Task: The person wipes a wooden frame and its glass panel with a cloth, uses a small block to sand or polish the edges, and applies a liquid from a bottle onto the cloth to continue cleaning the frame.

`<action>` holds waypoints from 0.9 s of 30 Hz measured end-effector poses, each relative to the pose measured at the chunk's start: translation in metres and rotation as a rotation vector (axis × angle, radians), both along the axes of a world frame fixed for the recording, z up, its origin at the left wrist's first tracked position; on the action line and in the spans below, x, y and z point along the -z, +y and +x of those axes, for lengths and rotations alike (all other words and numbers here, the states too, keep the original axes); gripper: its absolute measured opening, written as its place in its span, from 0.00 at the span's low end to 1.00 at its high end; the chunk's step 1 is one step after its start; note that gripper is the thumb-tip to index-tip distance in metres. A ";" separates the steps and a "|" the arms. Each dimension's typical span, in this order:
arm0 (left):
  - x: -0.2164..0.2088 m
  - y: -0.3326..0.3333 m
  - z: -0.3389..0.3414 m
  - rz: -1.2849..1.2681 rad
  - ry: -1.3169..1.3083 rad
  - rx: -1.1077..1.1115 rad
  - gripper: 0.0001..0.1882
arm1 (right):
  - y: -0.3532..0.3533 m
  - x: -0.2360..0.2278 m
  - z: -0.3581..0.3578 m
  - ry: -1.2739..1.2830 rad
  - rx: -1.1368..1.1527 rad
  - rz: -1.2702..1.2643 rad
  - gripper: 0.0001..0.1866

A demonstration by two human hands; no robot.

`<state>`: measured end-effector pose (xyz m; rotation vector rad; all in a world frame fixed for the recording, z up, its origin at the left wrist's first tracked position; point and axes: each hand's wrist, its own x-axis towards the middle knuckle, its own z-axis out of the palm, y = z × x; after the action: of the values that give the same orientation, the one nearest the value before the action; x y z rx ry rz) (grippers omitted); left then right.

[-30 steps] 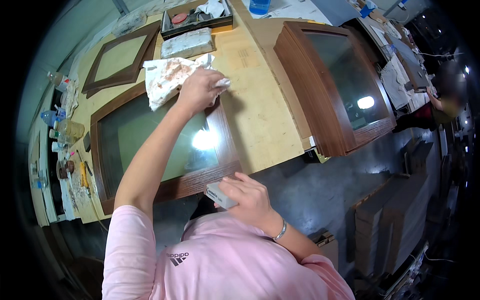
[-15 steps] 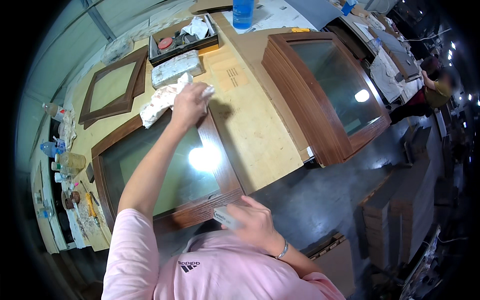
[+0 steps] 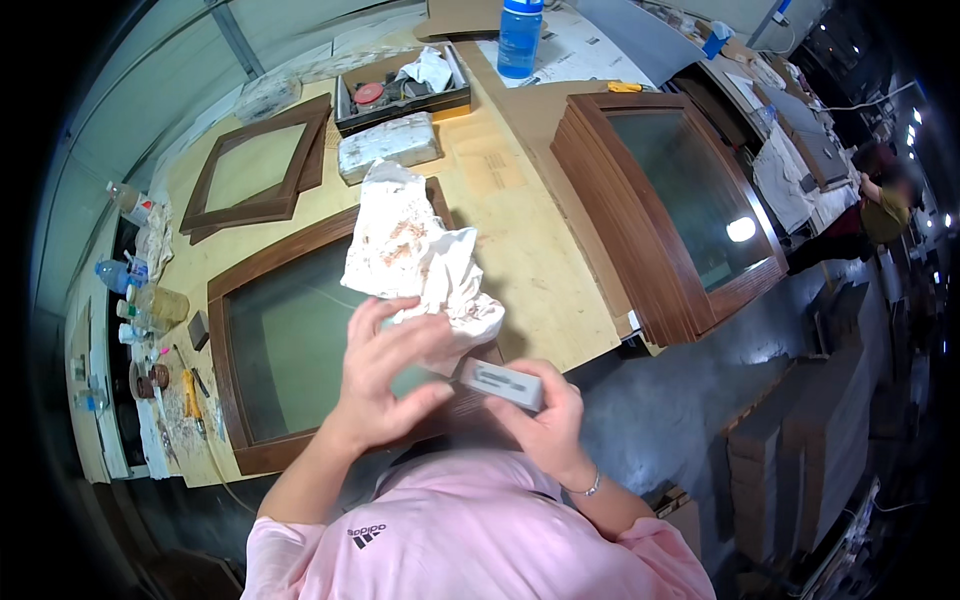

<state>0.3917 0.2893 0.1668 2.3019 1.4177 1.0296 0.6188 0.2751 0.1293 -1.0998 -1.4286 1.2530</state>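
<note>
Since the earlier frame, the left hand (image 3: 382, 380) has come back from the far right corner of the panel toward the body, and the crumpled white cloth with reddish-brown stains (image 3: 405, 230) has spread out and reaches nearer to me. From my end of the feed, I see the left hand open, fingers spread and thumb held apart, at the cloth's near edge; I cannot tell whether the fingertips touch it. The right hand (image 3: 552, 425) grips a small grey rectangular block with dark print (image 3: 502, 384) between thumb and fingers, near the panel's near right corner.

The cloth lies across the right side of the brown wooden-framed glass panel (image 3: 300, 350), which rests on the pale wooden tabletop (image 3: 545, 290). Beyond the cloth I have a white, stained, brick-shaped package (image 3: 388, 147) and, just behind it, a black open tray (image 3: 405, 116). To the right stands a stack of brown wooden-framed glass panels (image 3: 630, 200).
</note>
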 end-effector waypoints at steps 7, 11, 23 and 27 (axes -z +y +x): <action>-0.019 -0.031 0.002 0.096 0.069 0.043 0.24 | 0.012 -0.003 -0.041 -0.118 -0.250 0.264 0.26; 0.009 -0.053 -0.039 -0.173 -0.849 -0.338 0.21 | 0.047 -0.012 -0.037 -0.458 -0.218 0.578 0.27; 0.093 -0.057 -0.072 -0.298 -1.502 -0.388 0.26 | 0.137 -0.057 0.108 0.101 0.575 0.312 0.12; 0.090 -0.056 -0.064 -0.305 -1.440 -0.364 0.25 | 0.114 -0.088 0.108 0.223 0.664 0.594 0.10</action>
<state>0.3273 0.2333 0.0770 0.6039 1.1117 1.7865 0.7273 0.3887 0.2170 -0.8704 -1.0288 0.4159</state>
